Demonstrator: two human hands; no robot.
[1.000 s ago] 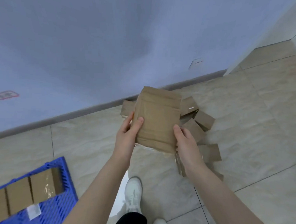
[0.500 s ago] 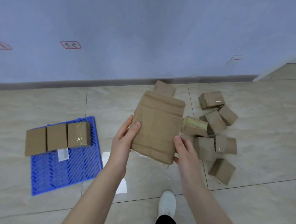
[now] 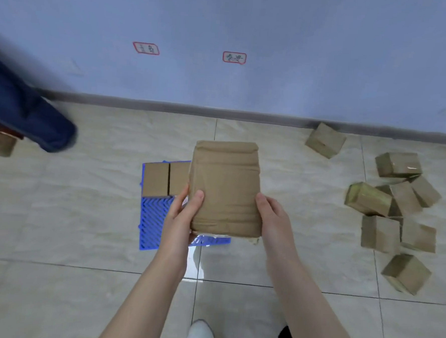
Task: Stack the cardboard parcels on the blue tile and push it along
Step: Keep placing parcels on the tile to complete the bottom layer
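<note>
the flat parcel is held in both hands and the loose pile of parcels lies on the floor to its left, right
Wrong side: the head view shows the loose pile of parcels on the floor to the right of the flat parcel. The left hand and right hand do hold it.

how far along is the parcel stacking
Done: at least two boxes sit side by side on the blue tile. In hand: the left hand and right hand hold a big flat parcel over it. Left: a pile of boxes on the floor at right, one more by the wall, then the push.
</note>
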